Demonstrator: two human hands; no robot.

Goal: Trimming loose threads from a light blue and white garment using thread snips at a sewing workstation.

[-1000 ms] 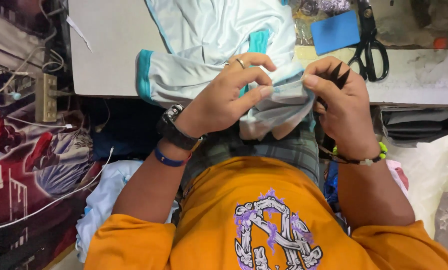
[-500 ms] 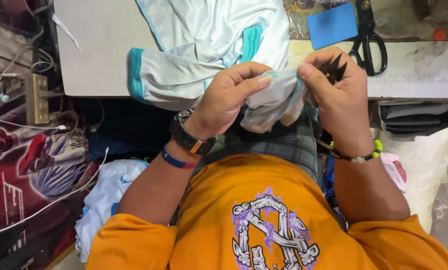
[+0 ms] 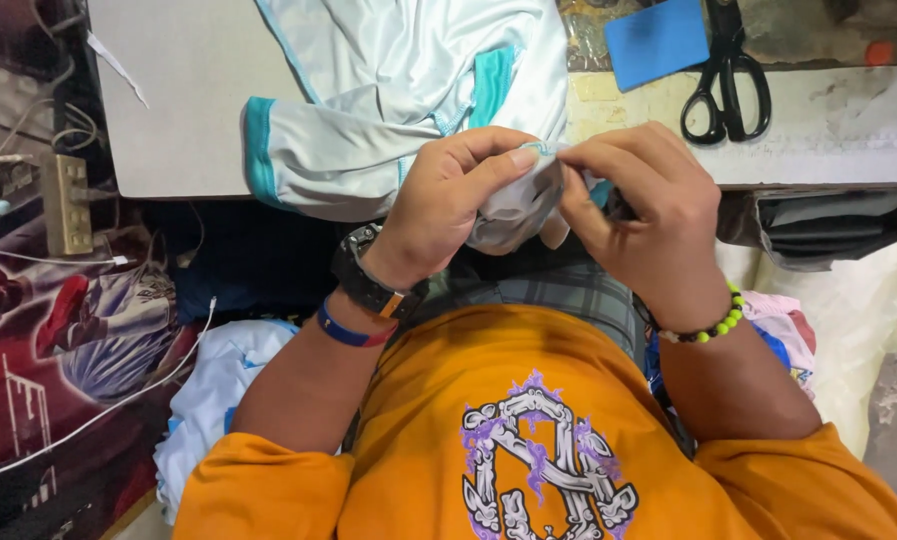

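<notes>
I see my left hand (image 3: pixel 448 205) and right hand (image 3: pixel 643 215) close together, both pinching the pale garment (image 3: pixel 398 90) at the table (image 3: pixel 168 100) edge.

garment (image 3: pixel 408 110): its upper part is running off the top edge; the bunched fold is lying hidden between the two hands.
right hand (image 3: pixel 638 215): its fingers are covering a small dark object, too hidden to tell what it is.
left hand (image 3: pixel 453 200): its palm side is facing away, out of sight.
scissors (image 3: pixel 725 85): the blade tips are being cut off by the top edge.
blue patch (image 3: pixel 658 42): its top is being cropped.
person's lap: mostly lying hidden under arms and cloth.
</notes>
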